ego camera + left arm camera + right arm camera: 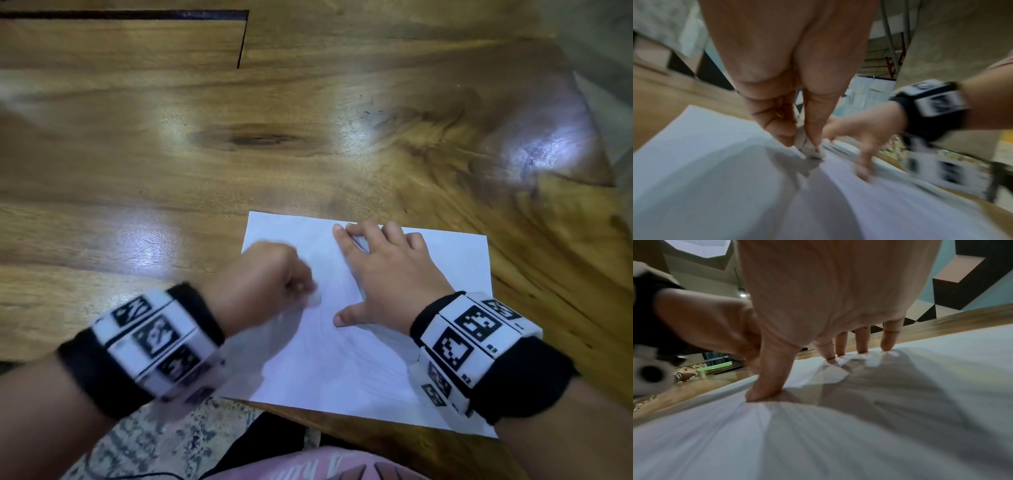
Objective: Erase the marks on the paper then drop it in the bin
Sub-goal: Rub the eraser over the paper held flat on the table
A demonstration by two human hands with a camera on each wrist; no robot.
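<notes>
Here the paper [376, 370] lies flat on the wooden table [239, 154], its near edge at the table's front edge. Right hand [387, 277]: fingers spread and straight, fingertips [888, 345] and thumb pressed down on the sheet, palm arched above it; the right wrist view shows the thumb tip planted on the paper nearer the wrist and four fingertips in a row farther out, shadow beneath the palm. Left hand [263, 274]: curled into a loose fist just left of the right hand, over the left part of the sheet, blurred in the head view. Left wrist view shows its thumb and fingers pinching a small whitish eraser [807, 146], the lower end of which touches the paper. In that same view the right hand [855, 134] sits just beyond the eraser, fingers down on the sheet. Faint grey lines fan across the paper below the right thumb; they are too pale and blurred to make out further. Both wrists carry black bands with white blocks printed in black square patterns [476, 342]. Pink cloth [308, 466] shows at the lower edge of the head view, below the table's front edge.
</notes>
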